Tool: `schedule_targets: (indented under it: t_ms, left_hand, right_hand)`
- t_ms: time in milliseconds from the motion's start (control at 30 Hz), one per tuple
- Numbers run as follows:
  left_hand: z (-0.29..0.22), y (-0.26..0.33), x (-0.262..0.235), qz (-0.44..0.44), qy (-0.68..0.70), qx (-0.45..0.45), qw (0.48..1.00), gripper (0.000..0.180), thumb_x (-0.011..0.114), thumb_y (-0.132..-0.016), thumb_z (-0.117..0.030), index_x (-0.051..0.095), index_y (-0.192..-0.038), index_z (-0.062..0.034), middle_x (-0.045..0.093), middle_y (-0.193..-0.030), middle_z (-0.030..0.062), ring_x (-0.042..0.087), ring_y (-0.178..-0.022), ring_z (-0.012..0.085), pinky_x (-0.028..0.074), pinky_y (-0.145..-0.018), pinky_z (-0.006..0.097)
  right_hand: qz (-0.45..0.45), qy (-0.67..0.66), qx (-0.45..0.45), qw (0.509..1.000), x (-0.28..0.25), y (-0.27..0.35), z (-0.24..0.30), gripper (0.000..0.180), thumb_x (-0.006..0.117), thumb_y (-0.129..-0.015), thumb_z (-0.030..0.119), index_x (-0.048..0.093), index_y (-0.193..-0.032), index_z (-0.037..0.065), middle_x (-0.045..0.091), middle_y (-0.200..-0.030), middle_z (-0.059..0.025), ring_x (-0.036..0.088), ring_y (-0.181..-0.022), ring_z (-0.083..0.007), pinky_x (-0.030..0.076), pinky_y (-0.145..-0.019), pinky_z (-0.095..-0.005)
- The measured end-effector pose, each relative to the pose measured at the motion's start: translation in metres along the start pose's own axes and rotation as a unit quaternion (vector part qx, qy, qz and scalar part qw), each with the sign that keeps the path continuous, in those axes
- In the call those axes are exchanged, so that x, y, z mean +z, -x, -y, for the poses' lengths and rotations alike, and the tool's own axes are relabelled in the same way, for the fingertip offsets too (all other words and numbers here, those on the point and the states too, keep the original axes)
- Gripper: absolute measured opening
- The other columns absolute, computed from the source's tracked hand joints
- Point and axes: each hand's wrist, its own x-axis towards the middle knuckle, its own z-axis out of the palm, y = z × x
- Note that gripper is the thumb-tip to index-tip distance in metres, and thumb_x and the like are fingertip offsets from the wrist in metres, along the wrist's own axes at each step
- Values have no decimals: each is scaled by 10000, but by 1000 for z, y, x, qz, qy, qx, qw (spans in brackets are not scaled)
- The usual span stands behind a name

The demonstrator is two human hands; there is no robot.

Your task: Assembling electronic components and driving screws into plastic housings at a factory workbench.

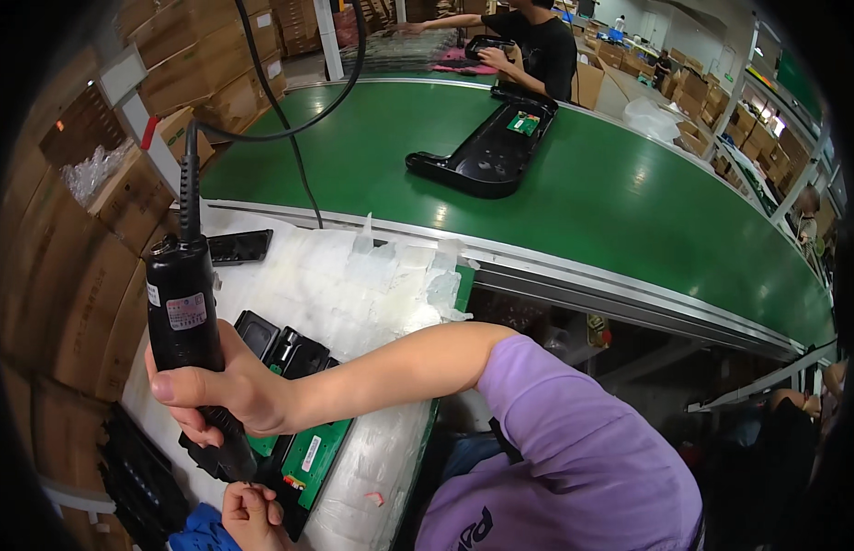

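My right hand [229, 390] is wrapped round a black electric screwdriver [183, 317], held upright with its cable leaving the top. Its lower end points down at the edge of a black plastic housing [284, 354] with green circuit boards [307, 459] in it. The bit itself is hidden. Close by the tool's lower end, my left hand [252, 516] has its fingers curled together at the lower edge of the picture. Whatever they pinch, if anything, does not show. The housing lies on a white, padded work surface [353, 303], partly covered by my right forearm.
Beyond the bench runs a green conveyor belt [353, 156] carrying a black housing [482, 156] with a small board. Across it a person [542, 50] handles another black part. A black piece [241, 246] lies at the bench's back. Cartons [68, 303] stand left; blue material [206, 530] is below.
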Motion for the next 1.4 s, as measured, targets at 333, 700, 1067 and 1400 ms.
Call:
schedule_targets:
  t_ms: [333,700,1067,1400]
  left_hand:
    - [1,1,-1,55,31,-10,998,77,513,-916,-62,535,-853,-23,565,-778,72,415,-517,63,319,-462,164]
    - [2,2,0,90,39,-40,994,133,510,-930,-125,539,-849,-23,580,-762,80,398,-482,54,304,-438,154]
    - [6,-22,-16,-35,59,78,995,220,467,-922,-101,491,-1096,30,554,-1163,206,598,-1005,236,478,-810,246]
    - [1,-21,-31,-47,78,22,996,195,377,-974,-147,445,-1050,18,623,-909,235,643,-662,229,509,-586,251]
  right_hand:
    - [28,-28,10,999,-2,3,-6,231,631,-806,186,457,-782,35,455,-489,-36,429,-360,-102,369,-358,-229]
    - [-35,-31,37,998,-4,4,-8,244,612,-809,209,464,-737,29,462,-495,-48,429,-352,-116,368,-363,-251]
    - [22,232,78,969,-24,-19,26,291,730,-716,210,525,-647,15,503,-500,-40,490,-383,-108,375,-358,-237]
    - [51,319,72,944,-43,-28,7,259,690,-751,202,545,-643,17,512,-531,-27,489,-399,-96,372,-388,-220]
